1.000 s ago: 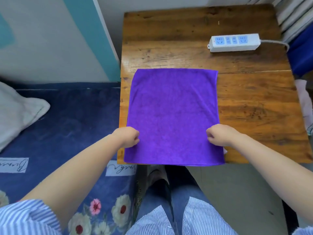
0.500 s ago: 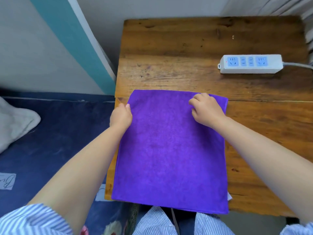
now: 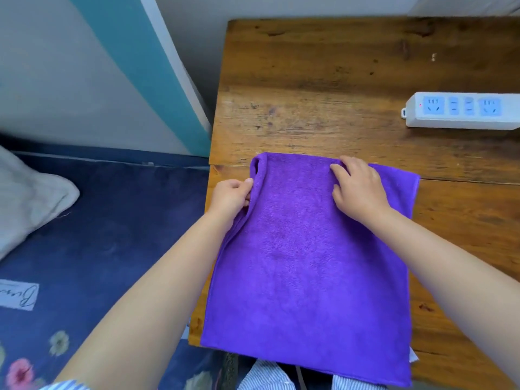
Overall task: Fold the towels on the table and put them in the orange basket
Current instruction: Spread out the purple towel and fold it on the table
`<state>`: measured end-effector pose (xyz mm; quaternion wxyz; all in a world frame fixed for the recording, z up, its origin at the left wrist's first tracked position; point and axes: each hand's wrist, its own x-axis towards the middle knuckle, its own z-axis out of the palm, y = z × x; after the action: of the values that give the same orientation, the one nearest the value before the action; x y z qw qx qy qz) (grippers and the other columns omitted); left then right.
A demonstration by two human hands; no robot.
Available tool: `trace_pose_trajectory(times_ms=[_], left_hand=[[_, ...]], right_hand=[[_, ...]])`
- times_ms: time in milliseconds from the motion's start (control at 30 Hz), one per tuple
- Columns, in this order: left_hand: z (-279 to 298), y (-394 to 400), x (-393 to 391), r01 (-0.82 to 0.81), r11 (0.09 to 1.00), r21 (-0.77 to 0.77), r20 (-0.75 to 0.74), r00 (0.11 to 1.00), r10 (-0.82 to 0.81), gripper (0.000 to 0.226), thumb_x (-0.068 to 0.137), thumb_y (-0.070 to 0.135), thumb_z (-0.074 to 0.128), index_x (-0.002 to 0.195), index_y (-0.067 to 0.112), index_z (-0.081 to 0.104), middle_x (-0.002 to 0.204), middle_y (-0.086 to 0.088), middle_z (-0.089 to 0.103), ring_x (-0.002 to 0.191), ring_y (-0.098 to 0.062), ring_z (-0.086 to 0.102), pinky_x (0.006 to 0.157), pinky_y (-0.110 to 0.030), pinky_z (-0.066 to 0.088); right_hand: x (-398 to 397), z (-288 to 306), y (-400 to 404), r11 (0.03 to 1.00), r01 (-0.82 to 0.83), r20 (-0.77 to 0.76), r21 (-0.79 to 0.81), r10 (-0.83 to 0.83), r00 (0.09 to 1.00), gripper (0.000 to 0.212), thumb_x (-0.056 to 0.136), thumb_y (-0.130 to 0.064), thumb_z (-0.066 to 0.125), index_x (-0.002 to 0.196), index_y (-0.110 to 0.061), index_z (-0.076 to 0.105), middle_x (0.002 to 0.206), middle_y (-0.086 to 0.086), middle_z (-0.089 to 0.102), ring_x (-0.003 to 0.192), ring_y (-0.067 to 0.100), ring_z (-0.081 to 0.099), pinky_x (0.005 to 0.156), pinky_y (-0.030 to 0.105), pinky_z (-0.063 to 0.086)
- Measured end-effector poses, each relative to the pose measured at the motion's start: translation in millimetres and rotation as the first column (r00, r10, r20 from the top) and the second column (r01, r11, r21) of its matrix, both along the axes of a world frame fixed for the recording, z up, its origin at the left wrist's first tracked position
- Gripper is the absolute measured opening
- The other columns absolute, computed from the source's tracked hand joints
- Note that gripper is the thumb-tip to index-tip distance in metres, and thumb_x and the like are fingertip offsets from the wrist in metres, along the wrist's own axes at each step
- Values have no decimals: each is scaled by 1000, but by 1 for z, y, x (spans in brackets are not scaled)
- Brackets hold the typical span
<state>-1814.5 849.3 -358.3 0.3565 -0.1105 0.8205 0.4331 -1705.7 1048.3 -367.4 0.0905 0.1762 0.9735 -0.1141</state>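
Observation:
A purple towel (image 3: 306, 271) lies spread on the wooden table (image 3: 323, 88), its near edge hanging over the table's front. My left hand (image 3: 232, 197) pinches the towel's left edge near the far corner, and that edge is lifted and curled inward. My right hand (image 3: 358, 188) lies on the towel's far edge, right of centre, with its fingers bent onto the cloth. The far right corner stays flat on the wood. No orange basket is in view.
A white power strip (image 3: 461, 109) sits on the table at the far right. Left of the table is a bed with a dark blue floral cover (image 3: 92, 235) and a white pillow (image 3: 26, 201). A wall with a teal stripe stands behind.
Both hands went from the towel's near edge up to its far edge. The left hand has since taken the left edge and lifted it, so the far left corner now curls inward.

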Motion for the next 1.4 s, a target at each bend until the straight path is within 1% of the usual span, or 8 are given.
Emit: trace_pose_trajectory(times_ms=[133,333,467,767,967,1100,1267,1400], left_hand=[[6,4,10,138,986,-95,-137,979,-150,15,85,12,59,71,10,64,79,-9,67,75,-20,56,73,-26,43],[5,8,25,347,915,-205,-263,881,-393,18,88,8,52,97,4,67,103,-10,68,99,-23,60,81,-24,42],[3,-1,18,297,890,-346,-414,803,-429,16,87,10,51,101,6,59,107,-10,60,98,-26,55,76,-28,40],[-2,-4,3,500,726,-472,-344,653,-674,24,88,20,53,110,9,53,112,-8,60,105,-26,55,80,-34,42],[13,-6,-5,383,887,-257,-472,751,-461,28,85,-1,44,110,-1,56,110,-16,57,102,-26,51,77,-19,30],[21,-17,-12,428,886,-179,-499,736,-457,32,82,-10,40,111,-1,51,105,-13,48,92,-18,42,73,-13,28],[6,-22,-24,541,758,-365,-442,616,-653,18,86,-4,42,97,-2,57,111,-16,49,99,-33,51,84,-40,45],[-6,-17,-31,528,654,-542,-313,596,-740,24,90,14,49,110,6,59,118,-12,51,110,-31,50,84,-37,45]], right_hand=[[1,5,-1,1000,-16,15,-19,16,1000,40,81,-3,52,121,4,52,132,24,46,123,37,42,96,47,35],[5,7,11,993,-91,28,-81,93,995,41,77,3,58,118,8,55,131,28,48,123,41,43,99,50,37],[4,7,11,992,-98,-30,-83,96,995,35,67,9,67,101,12,62,115,33,57,109,49,53,85,56,46],[3,4,3,997,-62,-23,-43,61,998,35,72,6,62,106,12,59,120,31,55,115,44,50,90,53,43],[5,4,3,997,-66,-3,-38,66,998,36,76,4,56,111,12,56,126,30,50,120,43,46,94,52,38],[4,3,2,996,-82,-10,-34,82,997,34,72,8,57,106,14,57,120,33,53,112,46,50,89,53,42],[3,3,3,996,-90,-30,-7,90,995,33,71,7,58,104,14,58,118,33,54,109,46,52,86,53,43],[5,2,4,994,-106,-50,-2,105,993,32,67,9,62,98,15,59,111,35,57,102,49,56,81,54,46]])
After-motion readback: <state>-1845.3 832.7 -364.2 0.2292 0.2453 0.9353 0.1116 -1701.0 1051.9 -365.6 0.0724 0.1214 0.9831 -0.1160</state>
